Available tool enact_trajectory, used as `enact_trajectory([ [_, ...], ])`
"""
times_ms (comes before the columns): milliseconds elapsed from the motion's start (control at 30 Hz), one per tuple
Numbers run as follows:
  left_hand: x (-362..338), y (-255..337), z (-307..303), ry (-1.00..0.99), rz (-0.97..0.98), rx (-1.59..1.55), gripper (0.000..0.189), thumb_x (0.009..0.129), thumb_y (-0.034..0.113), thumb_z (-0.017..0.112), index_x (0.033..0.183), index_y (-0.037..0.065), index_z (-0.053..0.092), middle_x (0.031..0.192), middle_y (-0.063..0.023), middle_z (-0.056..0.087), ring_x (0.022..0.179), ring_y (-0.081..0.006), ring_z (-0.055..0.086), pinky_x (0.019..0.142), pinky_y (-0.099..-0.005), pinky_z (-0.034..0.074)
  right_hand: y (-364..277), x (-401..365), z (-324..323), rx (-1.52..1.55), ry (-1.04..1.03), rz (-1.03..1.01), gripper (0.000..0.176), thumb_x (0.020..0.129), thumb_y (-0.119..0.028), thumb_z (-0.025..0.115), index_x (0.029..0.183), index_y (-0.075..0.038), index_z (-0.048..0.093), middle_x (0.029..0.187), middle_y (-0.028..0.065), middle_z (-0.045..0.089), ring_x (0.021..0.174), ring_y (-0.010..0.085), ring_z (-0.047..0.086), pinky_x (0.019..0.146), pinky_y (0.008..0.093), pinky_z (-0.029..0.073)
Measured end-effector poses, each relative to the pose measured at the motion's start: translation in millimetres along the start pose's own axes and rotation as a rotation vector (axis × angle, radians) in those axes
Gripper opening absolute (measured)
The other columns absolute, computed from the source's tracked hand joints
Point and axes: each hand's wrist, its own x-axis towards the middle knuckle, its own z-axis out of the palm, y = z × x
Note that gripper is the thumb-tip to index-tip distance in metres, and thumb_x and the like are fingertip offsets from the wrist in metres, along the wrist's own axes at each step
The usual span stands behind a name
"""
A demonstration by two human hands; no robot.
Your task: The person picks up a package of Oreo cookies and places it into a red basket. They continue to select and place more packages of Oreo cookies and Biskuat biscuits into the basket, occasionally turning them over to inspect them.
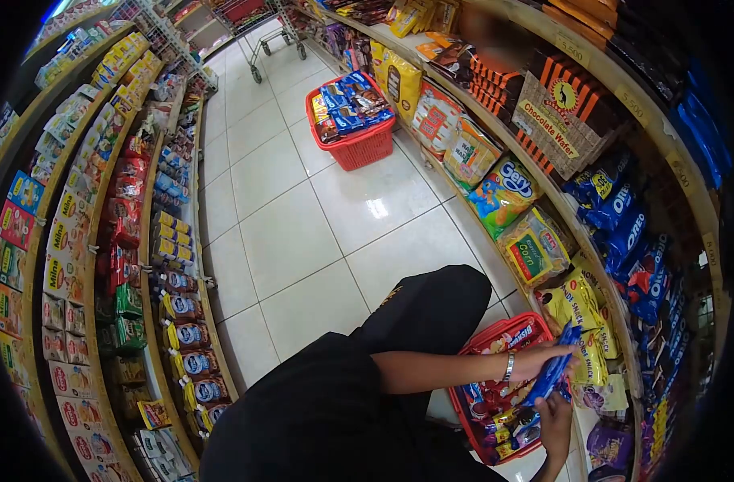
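Observation:
My left hand point(542, 361), with a metal band at the wrist, is closed around a shiny blue snack packet point(553, 373). Just below it, my right hand point(555, 411) grips the lower end of the same packet. Both hands are over the red shopping basket point(462, 408) on the floor by my knee. Red, yellow and blue snack packs point(495, 402) fill that basket, partly hidden by my arm and hands. Yellow Monde Snack bags point(580, 309) sit on the low shelf beside my hands. I cannot read the print on the held packet.
Another red basket point(359, 151), heaped with blue packs, stands farther along the tiled aisle point(302, 217). Shelves of blue Oreo packs point(624, 209) and a Chocolate Wafer box point(556, 120) rise on the right. Boxed goods point(65, 241) line the left. A cart point(258, 52) is at the far end.

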Motion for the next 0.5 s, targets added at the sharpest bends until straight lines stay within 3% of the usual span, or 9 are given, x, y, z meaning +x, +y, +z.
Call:
enact_trajectory([
  [67, -1.5, 9.2, 2.6, 0.037, 0.014, 0.04, 0.052, 0.094, 0.039, 0.06, 0.129, 0.006, 0.043, 0.118, -0.0092, 0.059, 0.108, -0.0175, 0.058, 0.093, -0.0295, 0.049, 7.1, -2.8, 1.3, -0.1, -0.072, 0.002, 0.016, 0.09, -0.011, 0.062, 0.089, 0.004, 0.056, 0.073, 0.0014, 0.056, 0.068, 0.0089, 0.052, 0.063, 0.0261, 0.044],
  [133, 6.9, 9.6, -7.8, 0.017, 0.044, 0.07, 0.054, 0.094, 0.04, 0.059, 0.132, 0.005, 0.043, 0.121, -0.0112, 0.058, 0.11, -0.0181, 0.058, 0.093, -0.0296, 0.048, 30.7, -3.1, 6.7, -0.07, -0.107, 0.02, 0.013, 0.088, -0.008, 0.064, 0.09, 0.005, 0.059, 0.075, 0.003, 0.061, 0.069, 0.0101, 0.056, 0.066, 0.0251, 0.045],
  [200, 8.8, 11.2, -9.3, 0.018, 0.07, 0.084, 0.055, 0.095, 0.041, 0.058, 0.133, 0.004, 0.044, 0.122, -0.0122, 0.057, 0.11, -0.0186, 0.058, 0.093, -0.0294, 0.048, 10.6, -5.3, 5.1, -0.066, -0.126, 0.094, 0.016, 0.086, -0.006, 0.065, 0.096, 0.005, 0.059, 0.083, 0.0064, 0.065, 0.076, 0.0111, 0.059, 0.069, 0.0256, 0.046],
  [267, 10.0, 6.9, -10.1, 0.037, 0.066, 0.065, 0.054, 0.095, 0.04, 0.058, 0.132, 0.004, 0.044, 0.123, -0.0119, 0.057, 0.11, -0.0184, 0.058, 0.095, -0.0298, 0.048, 8.6, -5.1, 3.6, -0.018, -0.051, 0.048, 0.022, 0.089, -0.007, 0.062, 0.107, 0.007, 0.057, 0.092, 0.0085, 0.066, 0.082, 0.011, 0.059, 0.073, 0.0263, 0.046],
  [400, 9.0, -13.7, -10.2, 0.057, -0.018, 0.046, 0.057, 0.092, 0.043, 0.06, 0.131, 0.008, 0.038, 0.122, -0.0103, 0.057, 0.109, -0.0172, 0.057, 0.095, -0.0321, 0.047, 4.5, 2.9, 2.7, 0.131, 0.085, -0.007, 0.038, 0.094, -0.013, 0.058, 0.124, 0.008, 0.051, 0.094, 0.0106, 0.066, 0.087, 0.0131, 0.059, 0.076, 0.0276, 0.045],
  [500, 7.6, -19.8, -13.0, 0.02, -0.061, 0.026, 0.047, 0.094, 0.035, 0.055, 0.131, 0.011, 0.04, 0.12, -0.005, 0.058, 0.108, -0.0156, 0.056, 0.092, -0.0335, 0.047, 6.1, 6.0, -4.7, 0.089, 0.164, 0.054, 0.046, 0.1, -0.022, 0.049, 0.135, 0.007, 0.043, 0.097, 0.0099, 0.063, 0.085, 0.0127, 0.058, 0.077, 0.028, 0.046],
])
